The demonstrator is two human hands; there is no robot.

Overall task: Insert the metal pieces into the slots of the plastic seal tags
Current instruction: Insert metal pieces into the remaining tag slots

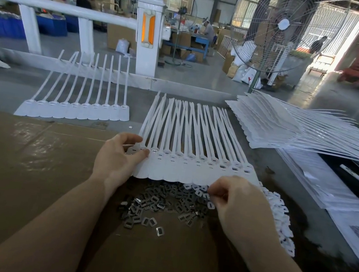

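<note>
Your right hand (237,200) curls over the heap of metal pieces (159,204), so you cannot tell whether its fingertips pinch one. Its back also covers the near right corner of the strip of seal tags (192,167). Your left hand (117,158) hides that strip's left end; the slot under the thumb is out of sight. To the right of the strip, the stack of tag sheets (290,130) runs off the picture's edge. Beyond the strip, the far workers are blurred.
</note>
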